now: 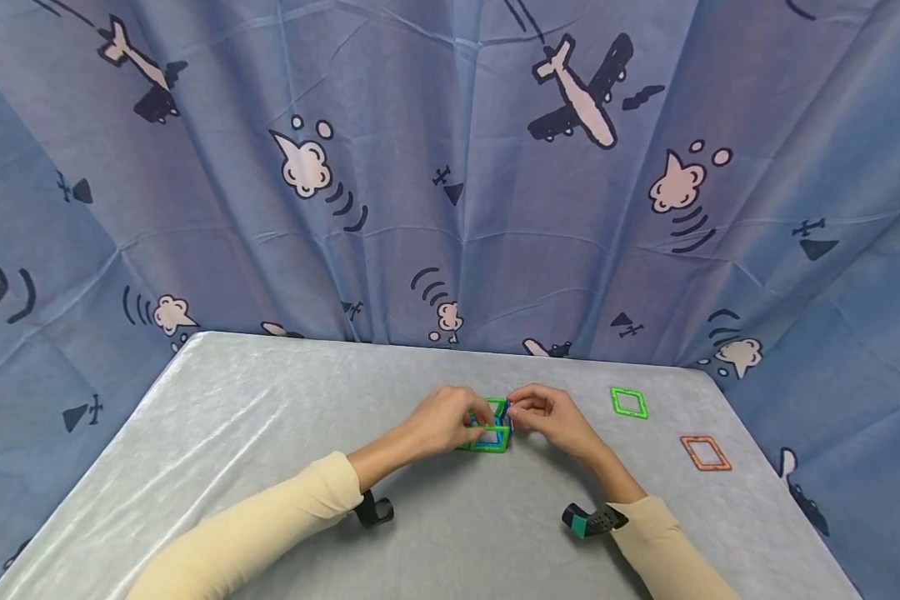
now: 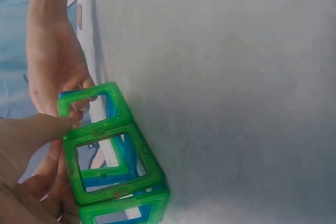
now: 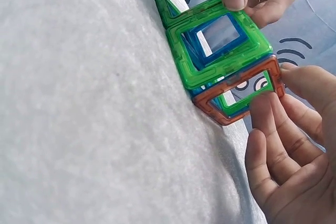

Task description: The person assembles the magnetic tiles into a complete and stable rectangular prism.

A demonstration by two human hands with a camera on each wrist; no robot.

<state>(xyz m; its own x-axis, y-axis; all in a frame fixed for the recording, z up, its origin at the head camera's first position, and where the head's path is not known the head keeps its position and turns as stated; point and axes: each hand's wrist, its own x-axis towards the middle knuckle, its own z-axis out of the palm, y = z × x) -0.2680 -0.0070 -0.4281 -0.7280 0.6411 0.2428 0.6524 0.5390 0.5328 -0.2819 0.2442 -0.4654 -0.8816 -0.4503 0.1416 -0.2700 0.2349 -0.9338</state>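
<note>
A box-like row of square magnetic tiles stands on the table between both hands. In the left wrist view, green tiles (image 2: pixel 149 166) form its near side. Blue tiles (image 3: pixel 239 27) show through their open middles in the right wrist view. My left hand (image 1: pixel 446 417) grips the structure from above, its thumb on the green tile's upper edge and its fingers behind. At the right end, an orange tile (image 3: pixel 236 80) closes the box, lined up along the green one. My right hand (image 1: pixel 551 417) pinches that orange tile by its outer edge with the fingertips.
Two loose tiles lie flat to the right: a green square (image 1: pixel 631 415) and, closer to the right edge, an orange square (image 1: pixel 697 438). A pale cloth covers the table (image 1: pixel 307 533). Behind it hangs a blue curtain (image 1: pixel 390 150) with plane prints.
</note>
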